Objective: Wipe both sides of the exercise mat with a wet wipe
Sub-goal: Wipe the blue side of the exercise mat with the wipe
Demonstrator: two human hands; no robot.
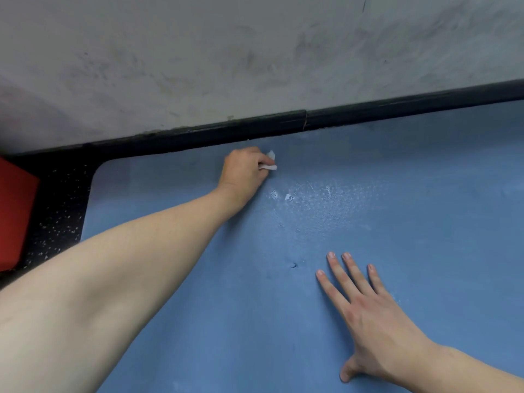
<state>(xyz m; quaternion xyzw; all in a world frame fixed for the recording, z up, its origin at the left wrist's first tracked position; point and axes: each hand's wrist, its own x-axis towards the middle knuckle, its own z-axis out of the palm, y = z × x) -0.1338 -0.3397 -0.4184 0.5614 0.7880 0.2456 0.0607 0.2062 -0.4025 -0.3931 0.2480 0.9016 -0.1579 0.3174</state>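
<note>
A blue exercise mat [411,171] lies flat on the floor and fills most of the view, its far edge against a black skirting. My left hand [243,173] reaches to the far edge and grips a small crumpled white wet wipe [270,163], which touches the mat. My right hand [365,307] lies flat on the mat near me, fingers straight and spread. A shiny wet patch with white flecks [320,199] shows on the mat between the two hands.
A grey stained wall [255,52] rises behind the black skirting [283,123]. Black speckled floor [59,211] shows left of the mat's rounded corner. A red object [14,211] stands at the far left edge.
</note>
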